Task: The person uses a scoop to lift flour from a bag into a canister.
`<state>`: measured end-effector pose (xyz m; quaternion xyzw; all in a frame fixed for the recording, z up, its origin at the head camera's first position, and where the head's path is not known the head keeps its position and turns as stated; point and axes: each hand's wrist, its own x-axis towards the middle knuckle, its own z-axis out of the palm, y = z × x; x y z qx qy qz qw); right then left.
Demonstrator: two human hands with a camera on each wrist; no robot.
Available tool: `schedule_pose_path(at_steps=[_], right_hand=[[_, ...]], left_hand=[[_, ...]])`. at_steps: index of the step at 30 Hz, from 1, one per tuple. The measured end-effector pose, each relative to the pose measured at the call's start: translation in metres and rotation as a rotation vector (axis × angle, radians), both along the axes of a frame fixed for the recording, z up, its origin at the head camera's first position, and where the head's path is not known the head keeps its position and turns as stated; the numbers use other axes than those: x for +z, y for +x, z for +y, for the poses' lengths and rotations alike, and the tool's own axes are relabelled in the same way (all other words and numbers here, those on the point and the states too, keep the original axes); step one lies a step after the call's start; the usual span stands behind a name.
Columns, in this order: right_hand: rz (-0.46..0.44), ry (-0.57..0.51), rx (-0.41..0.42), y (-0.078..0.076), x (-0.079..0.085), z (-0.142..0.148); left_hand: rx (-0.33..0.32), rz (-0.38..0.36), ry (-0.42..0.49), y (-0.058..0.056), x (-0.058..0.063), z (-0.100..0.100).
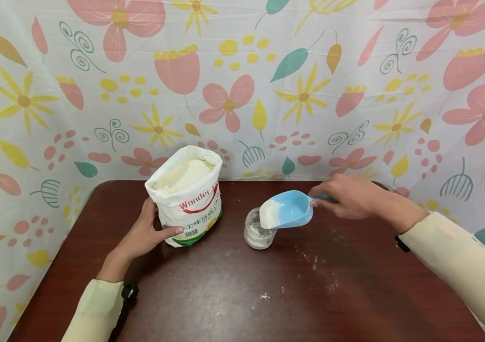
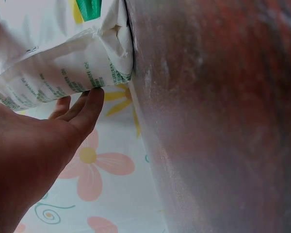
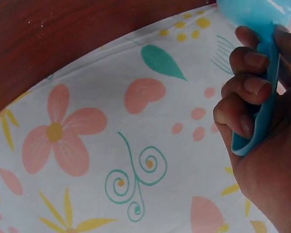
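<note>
A white bag of flour point(image 1: 191, 199), its top open and powder showing inside, stands on the left part of the table. My left hand point(image 1: 146, 232) holds its lower left side, thumb on the front and fingers on the side; the fingers point(image 2: 89, 109) also show against the bag in the left wrist view. In my right hand point(image 1: 347, 197) is the handle of a blue scoop point(image 1: 295, 209), with fingers curled round it in the right wrist view. White flour point(image 1: 270, 213) lies at the scoop's lip, tilted over a small glass jar point(image 1: 253, 237). Some flour is visible in the jar.
Spilled flour point(image 1: 264, 296) dots the dark wooden table point(image 1: 208, 294) in front of the jar and to its right. A flower-printed cloth point(image 1: 242, 61) hangs behind the table's back edge.
</note>
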<state>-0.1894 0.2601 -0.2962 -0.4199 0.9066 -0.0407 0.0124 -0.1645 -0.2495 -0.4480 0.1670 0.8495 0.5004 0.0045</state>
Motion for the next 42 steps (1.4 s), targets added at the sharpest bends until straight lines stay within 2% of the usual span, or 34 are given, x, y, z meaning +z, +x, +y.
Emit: schedule_pose_path(at_steps=[8,17,24,32,42], right_hand=[[-0.045,0.068,-0.016,0.001,0.007,-0.013],[-0.01,0.163,0.009,0.0,0.021,-0.036],[-0.019,0.257,-0.041,0.001,0.033,-0.059],[-0.039,0.339,-0.053,0.002,0.044,-0.084],[-0.048,0.442,-0.125,0.002,0.056,-0.111]], left_hand=[[-0.006,-0.011,-0.006,-0.001,0.001,-0.001],[0.0,-0.008,-0.024,-0.002,0.0,-0.003],[-0.005,0.006,-0.018,-0.002,-0.001,-0.004],[-0.009,-0.01,-0.021,-0.003,-0.001,-0.003],[-0.003,-0.01,-0.01,-0.002,0.0,-0.002]])
